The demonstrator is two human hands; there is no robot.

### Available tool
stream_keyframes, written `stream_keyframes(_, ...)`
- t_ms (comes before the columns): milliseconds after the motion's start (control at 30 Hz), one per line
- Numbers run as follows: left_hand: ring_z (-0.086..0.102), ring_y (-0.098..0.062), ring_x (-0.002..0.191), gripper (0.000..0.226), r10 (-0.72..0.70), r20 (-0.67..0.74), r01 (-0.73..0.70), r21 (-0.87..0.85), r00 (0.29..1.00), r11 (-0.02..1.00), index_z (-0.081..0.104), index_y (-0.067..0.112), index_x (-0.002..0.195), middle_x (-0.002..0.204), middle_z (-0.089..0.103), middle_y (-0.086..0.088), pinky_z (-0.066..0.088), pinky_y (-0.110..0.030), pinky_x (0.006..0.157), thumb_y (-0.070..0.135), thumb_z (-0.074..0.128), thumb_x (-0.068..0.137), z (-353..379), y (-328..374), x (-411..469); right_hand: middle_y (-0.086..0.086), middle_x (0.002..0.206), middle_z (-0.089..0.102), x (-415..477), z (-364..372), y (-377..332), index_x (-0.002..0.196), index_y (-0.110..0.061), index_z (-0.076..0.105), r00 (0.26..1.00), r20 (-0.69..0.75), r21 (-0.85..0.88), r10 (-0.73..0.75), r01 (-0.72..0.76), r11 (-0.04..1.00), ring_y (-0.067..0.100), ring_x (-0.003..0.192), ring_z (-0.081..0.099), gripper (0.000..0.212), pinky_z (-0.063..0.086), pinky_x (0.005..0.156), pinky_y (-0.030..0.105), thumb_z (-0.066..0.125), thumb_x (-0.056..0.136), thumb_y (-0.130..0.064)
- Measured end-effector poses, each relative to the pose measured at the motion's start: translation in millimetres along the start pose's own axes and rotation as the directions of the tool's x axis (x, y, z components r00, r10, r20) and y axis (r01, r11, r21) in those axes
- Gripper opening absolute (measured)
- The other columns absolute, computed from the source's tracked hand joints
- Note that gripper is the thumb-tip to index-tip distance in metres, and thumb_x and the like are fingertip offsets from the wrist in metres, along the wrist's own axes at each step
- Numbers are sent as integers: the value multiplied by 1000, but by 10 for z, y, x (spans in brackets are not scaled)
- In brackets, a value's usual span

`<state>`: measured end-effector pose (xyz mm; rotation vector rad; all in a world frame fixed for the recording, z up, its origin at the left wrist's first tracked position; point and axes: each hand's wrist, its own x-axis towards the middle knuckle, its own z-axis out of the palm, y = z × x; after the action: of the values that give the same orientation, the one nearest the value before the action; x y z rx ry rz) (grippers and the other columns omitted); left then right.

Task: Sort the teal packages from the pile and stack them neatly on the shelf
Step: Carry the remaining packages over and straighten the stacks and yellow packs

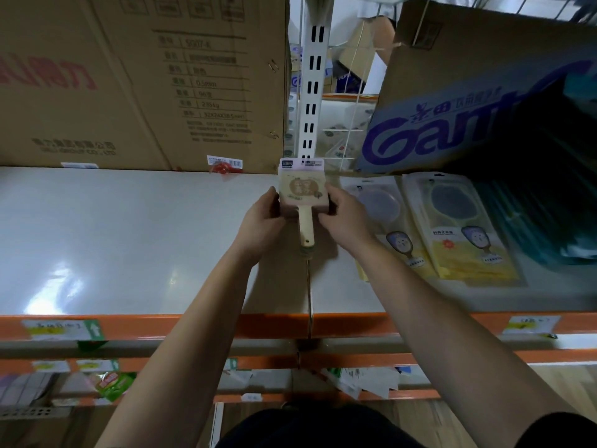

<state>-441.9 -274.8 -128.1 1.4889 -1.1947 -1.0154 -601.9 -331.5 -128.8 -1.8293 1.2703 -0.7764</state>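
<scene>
Both hands, the left hand [262, 212] and right hand [343, 211], clamp a beige brush pack [300, 189] on the shelf [129, 237], while teal packages [529, 221] lie well right of it, so sorting seems unfinished.

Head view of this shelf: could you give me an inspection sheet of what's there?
Surface: pale grey shelf board with orange front beam.
Job's things: dark teal flat packages, dim and blurred, at the shelf's far right.
Clutter: beige paddle-shaped pack with handle; clear-and-yellow flat packets lying to its right.
Grips: left hand and right hand each hold one side of the beige pack.
Cables: nothing seen.
Surroundings: large brown cardboard box behind left; tilted blue-printed cardboard box behind right; white slotted upright between them.
</scene>
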Motion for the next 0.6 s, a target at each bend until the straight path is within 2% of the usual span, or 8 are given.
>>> stream_keyframes(67,64,-18,106,37,52,-50,-36,277,997,960,56,12,118,113,65,8,52,-31,86,12,68,82,-12,-37,34,-3,124,65,-25,19,5,134,-20,54,999,-37,-47,-8,6,999,7,111,55,57,38,79,5,61,83,5)
stream_keyframes(133,65,-20,102,37,126,-90,-74,441,988,894,58,14,114,111,69,1,52,-28,80,21,74,80,-1,-29,81,5,128,63,-17,36,-7,136,-13,51,996,-90,-61,-11,6,998,16,117,56,59,40,86,13,60,82,9)
stream_keyframes(200,65,-23,97,36,183,-100,-104,526,978,844,61,15,110,107,70,-3,53,-31,79,25,75,79,7,9,133,9,129,62,8,40,-35,137,-11,50,995,-102,-102,-22,12,995,23,120,57,59,46,95,25,59,82,9)
stream_keyframes(267,64,-26,96,34,209,-96,-116,578,973,808,63,14,109,106,71,-6,53,-35,79,24,75,79,0,33,188,10,130,61,25,39,-42,140,-11,46,996,-83,-168,-31,17,986,24,121,56,61,47,100,35,60,83,7)
stream_keyframes(400,63,-27,95,28,231,-96,-127,606,968,785,64,11,106,104,71,-8,53,-39,79,21,72,81,-2,65,199,10,131,61,18,47,-28,140,-11,45,995,-96,-173,-38,21,985,25,121,56,61,48,101,40,61,84,4)
stream_keyframes(533,62,-29,94,13,168,-89,-80,609,982,789,60,14,96,105,69,-13,52,-38,79,16,68,85,11,85,145,9,131,60,-36,1,-29,138,-10,47,994,-98,-119,-41,29,992,22,122,56,58,48,101,38,60,84,6)
stream_keyframes(567,61,-29,93,13,135,-96,-50,601,986,798,55,19,88,107,67,-17,50,-35,78,13,66,85,4,72,115,8,133,59,-66,-11,-28,138,-10,47,994,-108,-86,-31,22,996,20,123,55,58,48,101,37,59,84,7)
stream_keyframes(600,60,-31,94,23,110,-121,-19,583,986,812,48,25,85,109,66,-20,46,-32,77,10,65,86,-6,52,71,6,134,57,-114,-21,-28,139,-11,47,991,-131,-49,-8,1,999,18,123,54,59,48,101,34,59,85,6)
